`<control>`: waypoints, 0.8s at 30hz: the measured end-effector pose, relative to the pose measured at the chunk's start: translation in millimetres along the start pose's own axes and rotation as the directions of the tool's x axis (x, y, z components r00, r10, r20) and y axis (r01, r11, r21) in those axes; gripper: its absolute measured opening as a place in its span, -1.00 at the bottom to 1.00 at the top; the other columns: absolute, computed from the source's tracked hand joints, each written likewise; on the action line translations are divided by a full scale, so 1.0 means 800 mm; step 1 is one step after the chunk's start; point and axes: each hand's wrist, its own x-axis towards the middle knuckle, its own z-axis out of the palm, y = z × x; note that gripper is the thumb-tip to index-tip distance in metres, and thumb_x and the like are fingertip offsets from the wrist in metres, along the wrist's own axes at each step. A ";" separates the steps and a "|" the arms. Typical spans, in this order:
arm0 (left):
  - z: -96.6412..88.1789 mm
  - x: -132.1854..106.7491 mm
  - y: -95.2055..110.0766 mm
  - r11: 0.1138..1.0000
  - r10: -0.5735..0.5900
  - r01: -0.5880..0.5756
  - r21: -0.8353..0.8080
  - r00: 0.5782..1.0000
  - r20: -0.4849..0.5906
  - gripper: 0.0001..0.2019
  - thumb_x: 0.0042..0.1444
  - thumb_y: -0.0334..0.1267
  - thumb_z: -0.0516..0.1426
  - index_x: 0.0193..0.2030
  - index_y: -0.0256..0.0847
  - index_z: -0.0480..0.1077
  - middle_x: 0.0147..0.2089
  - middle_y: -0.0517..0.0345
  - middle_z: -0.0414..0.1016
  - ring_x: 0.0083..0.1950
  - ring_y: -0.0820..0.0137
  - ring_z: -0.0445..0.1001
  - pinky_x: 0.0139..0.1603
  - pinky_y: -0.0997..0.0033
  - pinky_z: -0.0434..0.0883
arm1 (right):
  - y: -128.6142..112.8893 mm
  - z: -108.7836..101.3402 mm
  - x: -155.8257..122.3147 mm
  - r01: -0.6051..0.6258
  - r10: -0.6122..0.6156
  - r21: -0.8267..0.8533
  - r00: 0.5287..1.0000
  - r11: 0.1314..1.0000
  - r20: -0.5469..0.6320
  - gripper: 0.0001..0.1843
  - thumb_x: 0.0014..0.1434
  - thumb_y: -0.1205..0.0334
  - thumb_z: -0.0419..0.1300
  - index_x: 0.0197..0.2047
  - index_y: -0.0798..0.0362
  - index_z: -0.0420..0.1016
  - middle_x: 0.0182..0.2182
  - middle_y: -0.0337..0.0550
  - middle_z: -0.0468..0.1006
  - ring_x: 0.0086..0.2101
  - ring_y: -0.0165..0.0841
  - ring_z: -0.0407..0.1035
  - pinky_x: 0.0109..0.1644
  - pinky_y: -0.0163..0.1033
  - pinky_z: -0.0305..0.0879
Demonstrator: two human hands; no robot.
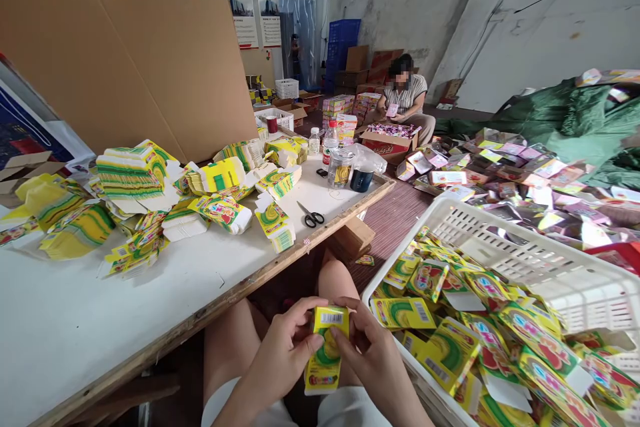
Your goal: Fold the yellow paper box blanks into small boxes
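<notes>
In the head view a small yellow and green carton [327, 353] with a barcode at its upper end is held upright over my lap. My left hand [287, 347] grips its left side, thumb on the front face. My right hand [367, 340] holds the right side, its thumb also pressed on the front and its fingers curled behind the top. The fingertips behind the carton are hidden. Close to my right forearm stands a white plastic basket [500, 223] heaped with similar yellow cartons [450, 350].
A white table [200, 287] on my left bears stacks of flat cartons [133, 177], scissors [311, 217], a clear jar [341, 168] and a dark mug [361, 179]. Behind the basket lies a large pile of pink cartons [540, 193]. A person [407, 97] sits farther back beside an open box [387, 140].
</notes>
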 end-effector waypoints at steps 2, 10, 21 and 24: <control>0.000 -0.002 0.004 0.999 -0.009 0.009 0.054 1.000 0.009 -0.56 0.21 -0.39 0.12 0.23 -0.07 0.37 0.05 0.02 0.60 0.02 0.24 0.58 0.01 0.33 0.52 | 0.004 0.005 0.000 0.018 -0.019 -0.032 0.999 0.999 -0.034 -0.69 0.19 0.15 0.20 -0.01 0.07 0.48 -0.59 -0.38 0.26 -0.59 -0.40 0.19 -0.53 -0.33 0.13; 0.001 -0.003 0.007 0.998 0.004 -0.005 0.065 1.000 0.008 -0.53 0.21 -0.41 0.11 0.27 -0.09 0.32 0.07 0.00 0.59 0.04 0.22 0.58 0.02 0.29 0.52 | -0.002 0.005 0.002 -0.018 0.017 -0.152 1.000 0.988 -0.010 -0.62 0.11 0.19 0.20 0.01 0.05 0.40 -0.61 -0.43 0.26 -0.62 -0.40 0.17 -0.54 -0.33 0.09; -0.007 0.002 0.011 0.998 -0.046 0.044 -0.050 0.998 -0.035 -0.54 0.13 -0.36 0.19 0.19 -0.17 0.36 -0.06 -0.03 0.63 -0.12 0.22 0.59 -0.10 0.29 0.51 | -0.007 -0.004 0.005 0.104 -0.104 -0.051 0.995 0.993 -0.003 -0.73 0.24 0.11 0.19 -0.04 0.03 0.46 -0.52 -0.33 0.31 -0.52 -0.36 0.26 -0.48 -0.30 0.20; -0.006 0.004 0.010 0.996 -0.051 0.050 -0.072 0.998 -0.025 -0.54 0.12 -0.37 0.19 0.19 -0.17 0.37 -0.05 -0.04 0.63 -0.11 0.23 0.59 -0.13 0.32 0.49 | -0.002 0.001 0.003 0.083 -0.083 -0.027 0.997 0.996 -0.002 -0.68 0.23 0.13 0.20 0.03 0.02 0.40 -0.51 -0.33 0.36 -0.53 -0.36 0.27 -0.49 -0.31 0.21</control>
